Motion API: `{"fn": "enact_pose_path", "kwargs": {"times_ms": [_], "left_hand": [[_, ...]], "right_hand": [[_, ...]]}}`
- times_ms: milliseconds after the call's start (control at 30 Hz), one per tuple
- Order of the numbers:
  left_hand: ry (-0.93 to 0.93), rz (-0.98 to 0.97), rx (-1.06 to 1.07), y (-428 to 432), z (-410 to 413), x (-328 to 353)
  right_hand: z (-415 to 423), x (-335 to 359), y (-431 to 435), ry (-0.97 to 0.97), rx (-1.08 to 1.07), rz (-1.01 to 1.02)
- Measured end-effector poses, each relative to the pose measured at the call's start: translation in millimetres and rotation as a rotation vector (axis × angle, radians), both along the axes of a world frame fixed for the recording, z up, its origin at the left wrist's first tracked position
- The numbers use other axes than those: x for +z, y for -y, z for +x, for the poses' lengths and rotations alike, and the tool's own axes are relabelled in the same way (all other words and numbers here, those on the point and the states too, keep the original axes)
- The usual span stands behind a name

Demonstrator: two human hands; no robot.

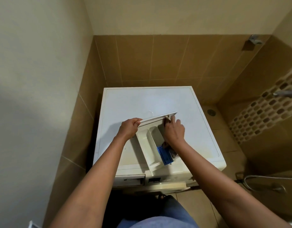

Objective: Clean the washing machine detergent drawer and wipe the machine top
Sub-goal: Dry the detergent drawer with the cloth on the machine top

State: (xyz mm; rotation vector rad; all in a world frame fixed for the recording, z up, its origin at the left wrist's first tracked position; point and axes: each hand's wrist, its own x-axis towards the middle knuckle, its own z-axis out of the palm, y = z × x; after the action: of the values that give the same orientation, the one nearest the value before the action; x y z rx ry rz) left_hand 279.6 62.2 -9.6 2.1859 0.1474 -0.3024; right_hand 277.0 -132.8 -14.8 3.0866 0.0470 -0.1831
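Drawer work under way: detergent drawer (142,143) is out of the washer and lies on the machine top (142,102), middle of frame, with its front panel raised toward the back wall. Left hand (129,128) grips the left end of that panel, fingers curled over its edge, steadying it. Right hand (174,131) reaches into the right-hand compartment by the panel with its fingers bent; something dark shows at the tips, but I cannot tell whether it holds a tool. Blue insert (164,155) still sits in the drawer's near end. Open slot (130,179) shows lower centre. The drawer looks part cleaned. The top seems unwiped, with yellowed marks at its near right, and refitting is still left. Room: tan tiled wall (158,60), tap (254,40) upper right, floor drain (211,112) right of the machine, hose (257,177) lower right.
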Motion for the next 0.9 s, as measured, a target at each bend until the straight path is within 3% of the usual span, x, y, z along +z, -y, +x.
{"fn": "enact_pose_path", "kwargs": {"times_ms": [100,267,400,533,700,900], "left_hand": [[0.007,0.002,-0.004,1,1,-1],[0.010,-0.010,0.012,2,0,1],[0.016,-0.010,0.026,4,1,1],[0.022,-0.012,0.019,3,1,-1],[0.016,-0.020,0.024,2,2,-4],[0.031,0.025,0.030,3,2,-5]], "right_hand": [[-2,4,-15,-0.060,-0.053,0.134],[-30,5,-72,-0.083,0.320,0.137],[-28,7,-68,-0.024,0.434,0.027],[-17,8,-29,0.061,0.352,-0.027],[3,5,16,0.000,0.109,-0.095],[3,1,28,-0.002,0.078,-0.045]]}}
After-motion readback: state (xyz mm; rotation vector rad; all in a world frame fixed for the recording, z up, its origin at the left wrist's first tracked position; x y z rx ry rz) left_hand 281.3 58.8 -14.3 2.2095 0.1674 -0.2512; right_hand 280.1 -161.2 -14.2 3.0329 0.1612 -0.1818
